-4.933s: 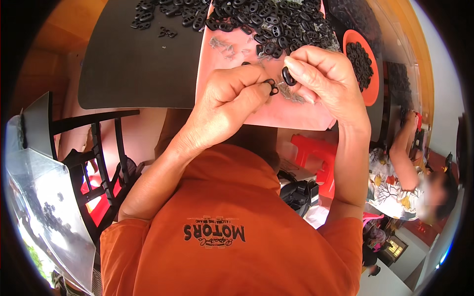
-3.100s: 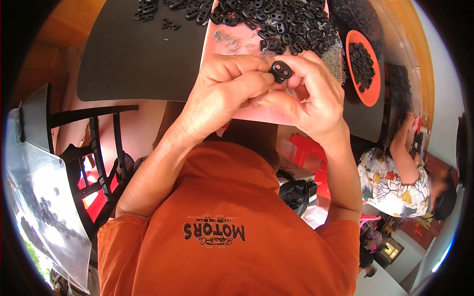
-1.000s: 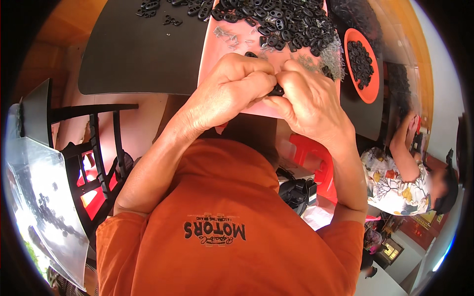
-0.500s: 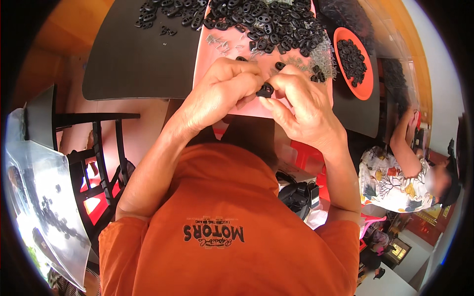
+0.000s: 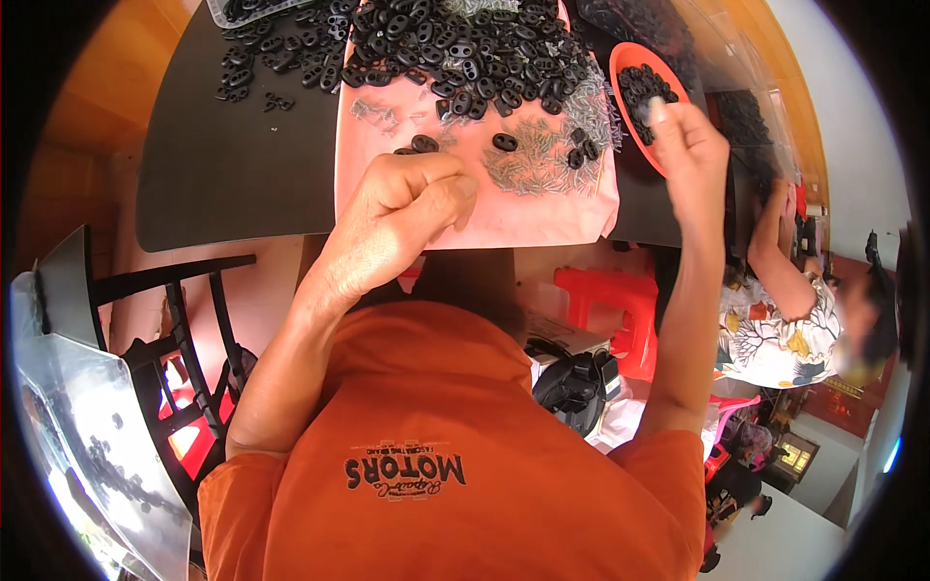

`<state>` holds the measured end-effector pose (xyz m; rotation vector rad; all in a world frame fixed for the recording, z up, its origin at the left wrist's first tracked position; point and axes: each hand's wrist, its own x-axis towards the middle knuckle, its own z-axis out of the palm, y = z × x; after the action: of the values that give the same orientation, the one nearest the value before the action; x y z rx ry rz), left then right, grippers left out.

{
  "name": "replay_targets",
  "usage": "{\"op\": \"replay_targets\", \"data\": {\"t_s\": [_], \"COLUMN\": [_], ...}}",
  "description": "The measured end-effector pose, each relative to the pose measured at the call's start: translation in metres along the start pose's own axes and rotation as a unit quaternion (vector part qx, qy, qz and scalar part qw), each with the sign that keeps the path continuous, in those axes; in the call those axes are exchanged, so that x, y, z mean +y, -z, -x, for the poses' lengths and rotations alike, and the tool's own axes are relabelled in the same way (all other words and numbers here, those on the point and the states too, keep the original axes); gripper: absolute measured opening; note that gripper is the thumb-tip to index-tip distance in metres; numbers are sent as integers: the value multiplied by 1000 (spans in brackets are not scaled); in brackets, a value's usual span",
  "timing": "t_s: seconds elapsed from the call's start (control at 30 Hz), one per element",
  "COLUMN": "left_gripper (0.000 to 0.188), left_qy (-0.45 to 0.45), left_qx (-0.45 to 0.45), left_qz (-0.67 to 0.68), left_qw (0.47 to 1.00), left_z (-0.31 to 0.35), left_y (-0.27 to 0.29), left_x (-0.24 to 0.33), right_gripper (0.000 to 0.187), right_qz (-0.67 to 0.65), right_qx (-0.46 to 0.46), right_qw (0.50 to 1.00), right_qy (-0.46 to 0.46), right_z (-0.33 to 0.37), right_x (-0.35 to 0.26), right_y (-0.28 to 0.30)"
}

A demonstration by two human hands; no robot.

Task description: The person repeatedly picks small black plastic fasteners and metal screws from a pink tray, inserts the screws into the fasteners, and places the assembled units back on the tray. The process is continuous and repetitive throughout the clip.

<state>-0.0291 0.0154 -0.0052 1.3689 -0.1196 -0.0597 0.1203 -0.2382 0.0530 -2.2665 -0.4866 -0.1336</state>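
Observation:
My left hand (image 5: pixel 402 208) is closed at the near left part of a pink cloth-covered board (image 5: pixel 387 184). Its fingertips are curled out of sight, so anything in them is hidden. Just beyond its knuckles lie a few black two-holed oval cord locks (image 5: pixel 423 144). Out to the right, my right hand (image 5: pixel 691 150) is over the near edge of an orange bowl (image 5: pixel 620 60) with black cord locks (image 5: pixel 639 89) in it. Motion blurs its fingertips, and I cannot see whether they hold anything. Small silvery springs (image 5: pixel 533 165) are scattered on the cloth between the hands, with a single cord lock (image 5: pixel 505 142) among them.
A big heap of black cord locks (image 5: pixel 465 58) covers the far side of the cloth and spills onto the dark table (image 5: pixel 203 165). A clear tray (image 5: pixel 232 12) stands at the far left. A black chair (image 5: pixel 184 339), a red stool (image 5: pixel 625 310) and another person (image 5: pixel 785 320) are nearby.
My right hand has left the cord lock both hands were working on and swung right to the orange bowl. The cord lock no longer shows between my hands. My left hand stays closed over the cloth.

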Motion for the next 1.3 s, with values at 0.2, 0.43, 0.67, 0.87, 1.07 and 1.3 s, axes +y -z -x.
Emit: {"op": "replay_targets", "data": {"t_s": [0.2, 0.43, 0.67, 0.87, 1.07, 1.3], "left_gripper": [26, 26, 26, 25, 25, 24], "left_qy": [7, -59, -27, -108, -126, -130], "left_qx": [1, 21, -2, 18, 12, 11], "left_qz": [-19, -35, -73, -90, -107, -129], "left_qw": [1000, 997, 997, 990, 986, 983], "left_z": [-1, 0, 2, 0, 0, 0], "left_y": [0, 0, 4, 1, 4, 4], "left_x": [0, -7, -1, -8, -7, -11], "right_gripper": [29, 14, 7, 7, 21, 14], "right_qz": [204, 86, 173, 195, 256, 198], "right_qx": [8, -146, -210, -211, -253, -258], "right_qw": [975, 949, 902, 901, 884, 891], "right_qy": [90, 265, 336, 326, 298, 318], "right_z": [-37, -34, -37, -26, -18, -16], "right_x": [69, -32, -62, -66, -65, -70], "right_y": [19, -69, -112, -101, -95, -105]}}
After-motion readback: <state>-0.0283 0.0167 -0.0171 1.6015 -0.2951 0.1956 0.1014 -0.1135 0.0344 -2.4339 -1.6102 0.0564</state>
